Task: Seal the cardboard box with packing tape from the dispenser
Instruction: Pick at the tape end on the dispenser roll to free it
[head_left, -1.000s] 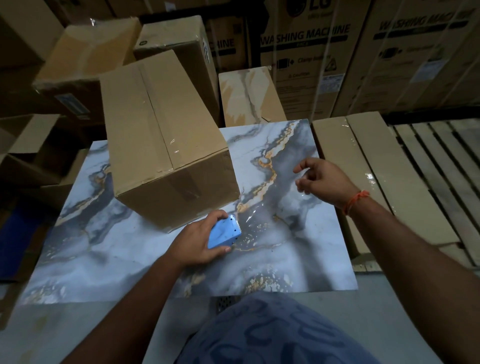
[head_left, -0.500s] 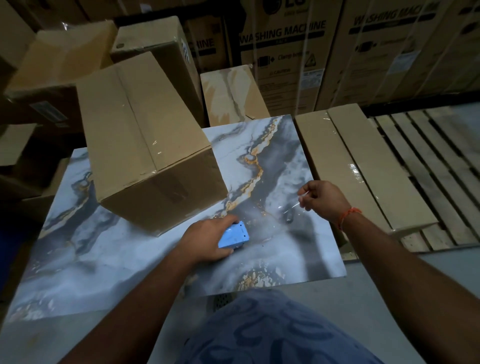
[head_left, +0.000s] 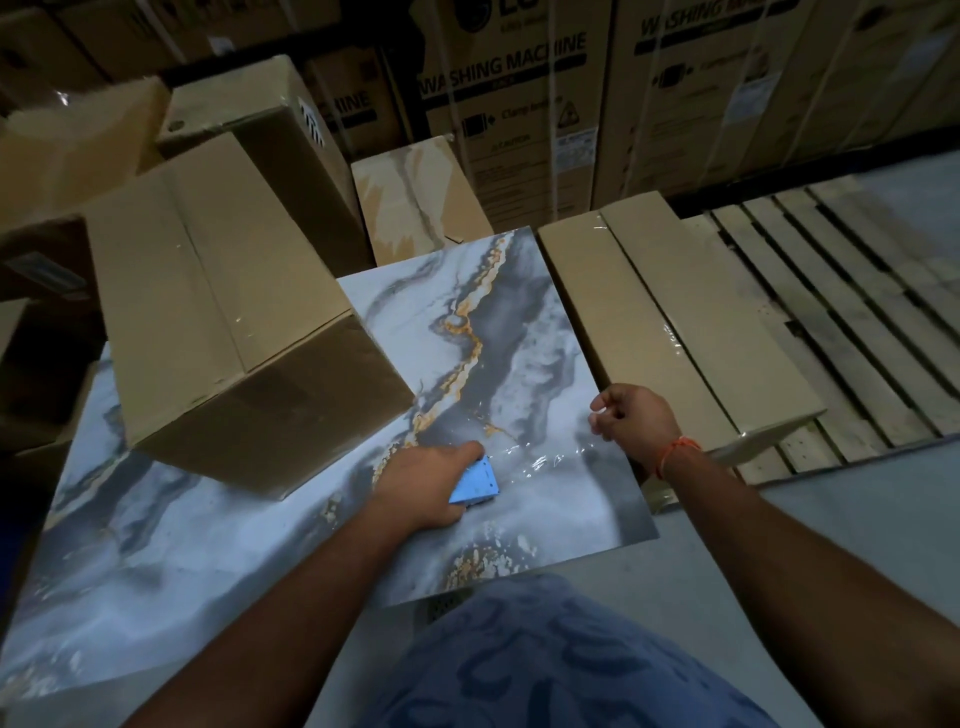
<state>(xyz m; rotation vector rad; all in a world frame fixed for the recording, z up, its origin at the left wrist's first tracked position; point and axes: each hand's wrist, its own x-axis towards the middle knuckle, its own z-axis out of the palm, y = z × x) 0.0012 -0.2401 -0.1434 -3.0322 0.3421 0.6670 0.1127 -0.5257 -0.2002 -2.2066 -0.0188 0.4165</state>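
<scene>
A brown cardboard box (head_left: 223, 312) lies on the marble-patterned table top (head_left: 218, 530), left of centre, its flaps closed with clear tape along the top seam. Just right of the box's near corner, my left hand (head_left: 421, 488) grips a blue tape dispenser (head_left: 475, 483) held low over the table. A strip of clear tape (head_left: 550, 452) stretches from the dispenser to my right hand (head_left: 634, 421), which pinches its free end near the table's right edge.
Flat taped cartons (head_left: 670, 322) lie to the right, beside a wooden pallet (head_left: 841, 312). Several stacked cardboard boxes (head_left: 249, 119) and washing machine cartons (head_left: 524, 114) stand behind the table. A marble-patterned box (head_left: 415, 197) sits at the back edge.
My right hand has drawn the tape end further right and nearer to me, lengthening the strip. The left hand with the dispenser stayed near the box's corner. The camera shifted.
</scene>
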